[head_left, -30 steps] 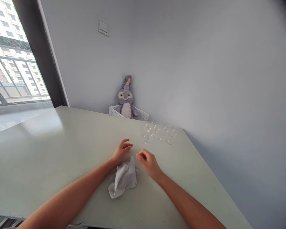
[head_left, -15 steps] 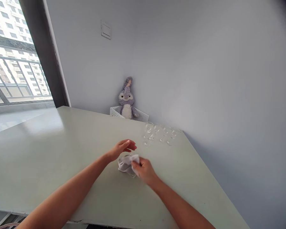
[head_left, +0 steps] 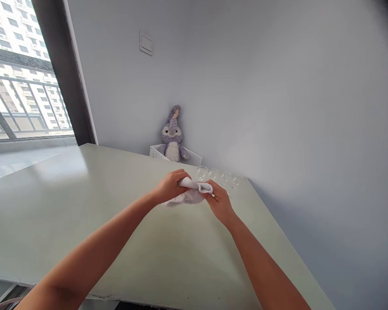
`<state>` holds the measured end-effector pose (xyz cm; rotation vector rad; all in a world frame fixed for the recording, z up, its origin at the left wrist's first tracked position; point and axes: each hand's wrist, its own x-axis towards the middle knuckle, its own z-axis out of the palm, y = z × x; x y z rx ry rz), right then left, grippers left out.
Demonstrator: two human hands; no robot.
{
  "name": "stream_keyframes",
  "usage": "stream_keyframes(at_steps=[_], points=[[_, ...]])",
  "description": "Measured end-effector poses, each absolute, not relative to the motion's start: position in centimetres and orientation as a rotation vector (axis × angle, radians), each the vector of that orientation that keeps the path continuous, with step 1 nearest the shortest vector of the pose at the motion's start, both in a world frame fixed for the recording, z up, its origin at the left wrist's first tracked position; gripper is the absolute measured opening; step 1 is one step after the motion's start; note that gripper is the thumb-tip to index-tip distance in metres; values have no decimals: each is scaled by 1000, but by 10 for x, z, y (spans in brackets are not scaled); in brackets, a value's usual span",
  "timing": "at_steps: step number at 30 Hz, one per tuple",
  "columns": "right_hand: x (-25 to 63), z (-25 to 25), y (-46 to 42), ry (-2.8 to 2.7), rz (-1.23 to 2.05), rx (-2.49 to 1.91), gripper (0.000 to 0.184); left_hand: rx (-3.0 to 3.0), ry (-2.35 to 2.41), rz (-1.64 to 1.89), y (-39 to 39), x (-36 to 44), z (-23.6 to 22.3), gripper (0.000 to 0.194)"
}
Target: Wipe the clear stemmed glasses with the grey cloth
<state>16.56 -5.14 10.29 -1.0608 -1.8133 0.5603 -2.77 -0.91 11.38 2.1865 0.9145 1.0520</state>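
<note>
A whitish cloth (head_left: 189, 196) is held up between my two hands above the table. My left hand (head_left: 172, 186) is closed on its left end, and my right hand (head_left: 219, 201) pinches a rolled or folded edge at its right end. The lower part of the cloth hangs down toward the tabletop. Just behind my right hand stand several clear stemmed glasses (head_left: 215, 174), partly hidden by the hand and the cloth.
The pale table (head_left: 123, 241) reaches to the wall on the right. A purple plush rabbit (head_left: 172, 142) sits in a white perforated basket (head_left: 194, 158) behind the table's far edge. A window (head_left: 26, 99) is at the left.
The cloth has been raised off the table and moved away from me. My left hand, empty before, has taken hold of it; my right hand has moved up and right with it.
</note>
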Motion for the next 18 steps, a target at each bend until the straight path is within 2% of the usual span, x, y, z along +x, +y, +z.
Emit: stream_keyframes(at_steps=[3,6,12,18], points=[[169,101,-61,-2213,452,-980,23,2398,833,549,-10,-57,132,31],[172,80,-75,-2537,615,-1027,29,2370,880,205,-11,-75,128,31],[178,36,-83,-2338,828,-1287,25,2519,1205,255,-26,-30,48,32],[191,5,-73,-1952,989,-1344,26,2713,1253,242,-24,-3,-27,61]])
